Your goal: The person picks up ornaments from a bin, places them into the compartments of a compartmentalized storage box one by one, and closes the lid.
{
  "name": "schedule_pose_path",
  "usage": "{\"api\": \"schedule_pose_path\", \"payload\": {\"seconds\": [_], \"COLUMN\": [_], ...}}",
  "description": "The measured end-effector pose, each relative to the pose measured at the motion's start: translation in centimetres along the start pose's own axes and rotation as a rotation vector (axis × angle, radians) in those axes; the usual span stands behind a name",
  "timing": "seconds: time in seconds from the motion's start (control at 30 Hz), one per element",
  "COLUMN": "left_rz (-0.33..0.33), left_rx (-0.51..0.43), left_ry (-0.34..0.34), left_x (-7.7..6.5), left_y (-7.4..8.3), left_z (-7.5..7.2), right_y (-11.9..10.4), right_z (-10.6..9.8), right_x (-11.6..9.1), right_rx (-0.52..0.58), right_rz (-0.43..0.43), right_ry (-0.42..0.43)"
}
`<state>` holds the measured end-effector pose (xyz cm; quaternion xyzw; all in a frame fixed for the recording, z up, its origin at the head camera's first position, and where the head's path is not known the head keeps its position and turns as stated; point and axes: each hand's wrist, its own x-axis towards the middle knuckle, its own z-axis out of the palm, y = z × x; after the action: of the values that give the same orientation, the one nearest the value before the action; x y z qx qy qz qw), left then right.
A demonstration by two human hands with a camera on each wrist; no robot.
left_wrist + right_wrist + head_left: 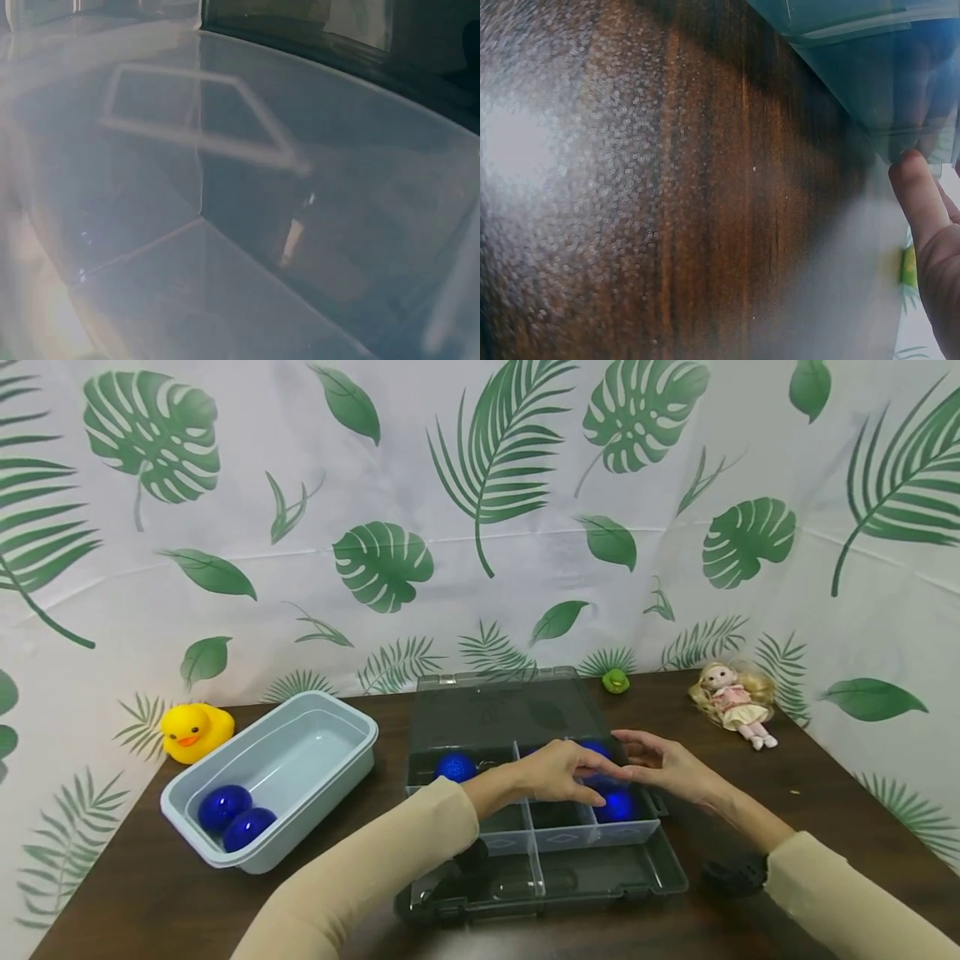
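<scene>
My left hand (pixel 564 772) hangs over the right side of a dark translucent divided box (pixel 645 864), fingers loosely bent. Facing it at the right edge is my right hand (pixel 671 770), also loosely bent; the fingertips of both overlap in the head view. Beneath them, compartments hold a blue ball (pixel 619 807) and another blue ball (pixel 597 748), partly hidden by the hands. A glittery blue ball (pixel 455 767) sits in the back left compartment. In the right wrist view, my thumb (pixel 916 187) is right at the box's corner. Clear plastic compartment walls (pixel 201 150) fill the left wrist view.
The box's lid (pixel 487 706) leans back behind it. Left of it stands a pale blue tub (pixel 322 739) with two shiny blue balls (pixel 225 807). A yellow rubber duck (pixel 197 732), a small green toy (pixel 616 682) and a doll (pixel 735 702) rest along the dark wooden table's (pixel 112 893) back.
</scene>
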<state>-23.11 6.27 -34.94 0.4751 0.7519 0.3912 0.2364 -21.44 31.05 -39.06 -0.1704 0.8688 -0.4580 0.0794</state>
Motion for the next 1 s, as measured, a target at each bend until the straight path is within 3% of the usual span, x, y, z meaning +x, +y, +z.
{"api": "schedule_pose_path", "payload": {"seconds": [0.17, 0.33, 0.47, 0.67, 0.73, 0.87, 1.0], "left_rz": [-0.037, -0.057, -0.112, -0.235, -0.296, -0.412, -0.471], "left_rx": [0.005, -0.040, -0.004, 0.004, 0.008, -0.005, 0.023], "left_ry": [0.040, 0.166, 0.302, 0.495, 0.517, 0.484, 0.442], "left_x": [-1.9, -6.3, -11.4, -19.8, -22.7, -28.4, -32.7], "left_y": [1.1, 2.8, 2.7, 0.5, -0.5, -2.2, -3.7], "left_z": [-1.0, -2.9, -4.6, -7.5, -8.5, -10.2, -11.3], "right_y": [0.0, -0.1, -0.2, -0.3, -0.4, -0.5, -0.6], "right_z": [0.3, 0.1, 0.2, 0.1, 0.2, 0.2, 0.1], "right_x": [0.1, 0.2, 0.2, 0.2, 0.1, 0.1, 0.0], "right_rx": [-0.001, -0.024, -0.038, -0.030, -0.031, -0.034, -0.029], "right_rz": [0.025, 0.036, 0.023, 0.010, 0.009, -0.002, -0.001], "right_ry": [0.002, 0.025, 0.027, 0.015, 0.022, 0.027, 0.024]}}
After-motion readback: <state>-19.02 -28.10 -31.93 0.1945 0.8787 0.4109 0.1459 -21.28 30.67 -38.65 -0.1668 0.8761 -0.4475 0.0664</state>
